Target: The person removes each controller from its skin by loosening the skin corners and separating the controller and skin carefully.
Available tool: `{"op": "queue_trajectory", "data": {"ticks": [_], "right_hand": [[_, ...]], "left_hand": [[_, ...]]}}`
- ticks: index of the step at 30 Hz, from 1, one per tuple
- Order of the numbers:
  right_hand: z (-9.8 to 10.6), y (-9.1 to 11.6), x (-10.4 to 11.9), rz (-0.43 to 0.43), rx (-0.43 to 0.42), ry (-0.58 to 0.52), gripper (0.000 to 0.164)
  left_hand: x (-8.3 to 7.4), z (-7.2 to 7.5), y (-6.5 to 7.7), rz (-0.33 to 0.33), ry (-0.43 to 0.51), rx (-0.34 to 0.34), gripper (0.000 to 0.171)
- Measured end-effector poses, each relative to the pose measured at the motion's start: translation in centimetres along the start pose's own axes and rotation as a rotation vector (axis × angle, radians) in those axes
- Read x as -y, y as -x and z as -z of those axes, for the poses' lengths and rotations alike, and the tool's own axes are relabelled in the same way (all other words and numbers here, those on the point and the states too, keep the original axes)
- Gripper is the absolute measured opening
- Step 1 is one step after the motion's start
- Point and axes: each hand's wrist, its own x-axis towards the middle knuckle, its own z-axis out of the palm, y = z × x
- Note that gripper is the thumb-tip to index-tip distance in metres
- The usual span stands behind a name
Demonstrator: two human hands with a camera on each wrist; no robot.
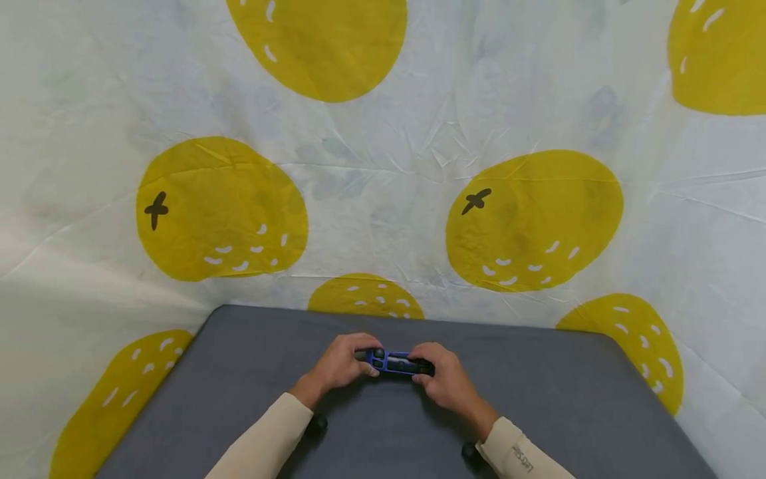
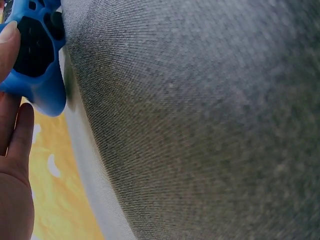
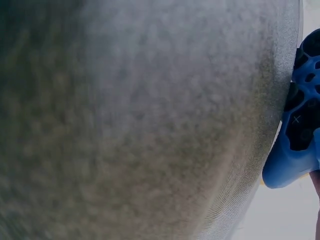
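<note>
A game controller (image 1: pixel 402 363) in a blue cover, with black parts, is held between both hands over the middle of the table. My left hand (image 1: pixel 342 362) grips its left end, the thumb lying over the black button area in the left wrist view, where the controller's blue handle (image 2: pixel 47 97) shows. On the other end, my right hand (image 1: pixel 447 378) holds with fingers and thumb around the side. The right wrist view catches the blue handle (image 3: pixel 282 167) and the face buttons, with only a sliver of the hand at the frame edge.
A dark grey cloth covers the table (image 1: pixel 251 372). Behind it hangs a white curtain (image 1: pixel 377 219) printed with large yellow fruit. Small black devices sit at the left wrist (image 1: pixel 317 427) and the right wrist (image 1: pixel 471 456), by the beige sleeves (image 1: pixel 263 439).
</note>
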Motion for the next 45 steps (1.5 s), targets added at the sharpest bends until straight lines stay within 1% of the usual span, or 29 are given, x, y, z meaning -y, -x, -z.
{"op": "queue_trajectory", "data": {"ticks": [3, 7, 17, 19, 23, 25, 28, 32, 35, 37, 39, 42, 45], "right_hand": [[0.0, 0.0, 0.0, -0.003, 0.001, 0.01, 0.04], [0.0, 0.0, 0.0, -0.016, 0.007, 0.004, 0.04], [0.0, -0.3, 0.2, -0.011, -0.005, -0.01, 0.038], [0.0, -0.4, 0.2, -0.007, -0.01, -0.011, 0.038], [0.0, -0.5, 0.2, 0.002, -0.013, -0.012, 0.037], [0.1, -0.5, 0.2, -0.006, -0.005, -0.017, 0.036], [0.3, -0.5, 0.2, -0.019, 0.009, -0.026, 0.033], [0.3, -0.5, 0.1, -0.003, 0.007, -0.022, 0.033], [0.3, -0.5, 0.1, -0.003, 0.006, -0.019, 0.035], [0.3, -0.5, 0.1, -0.009, 0.001, -0.02, 0.036], [0.3, -0.6, 0.1, -0.012, -0.001, -0.021, 0.036], [0.3, -0.7, 0.0, -0.005, -0.004, -0.017, 0.036], [0.6, -0.8, 0.0, -0.006, 0.011, -0.017, 0.036]], "left_hand": [[0.0, 0.0, 0.0, 0.015, -0.005, 0.007, 0.043], [0.0, 0.0, -0.1, 0.012, -0.019, 0.005, 0.042], [-0.1, -0.1, -0.1, 0.015, -0.031, -0.004, 0.043], [-0.3, -0.1, -0.1, 0.028, -0.037, -0.004, 0.043], [-0.9, -0.1, 0.0, 0.074, -0.029, -0.006, 0.045], [-1.2, -0.3, 0.0, 0.098, -0.021, -0.028, 0.048], [-1.7, -1.0, -0.2, 0.128, -0.036, -0.112, 0.049], [-2.5, -2.3, -0.5, 0.182, -0.105, -0.247, 0.039], [-2.7, -2.9, -0.7, 0.198, -0.12, -0.302, 0.031], [-2.5, -3.0, -0.8, 0.199, -0.108, -0.318, 0.028], [-2.3, -2.9, -0.9, 0.203, -0.096, -0.318, 0.026], [-2.3, -2.6, -1.1, 0.23, -0.072, -0.3, 0.024], [-2.3, -2.3, -1.3, 0.258, -0.045, -0.275, 0.024]]}}
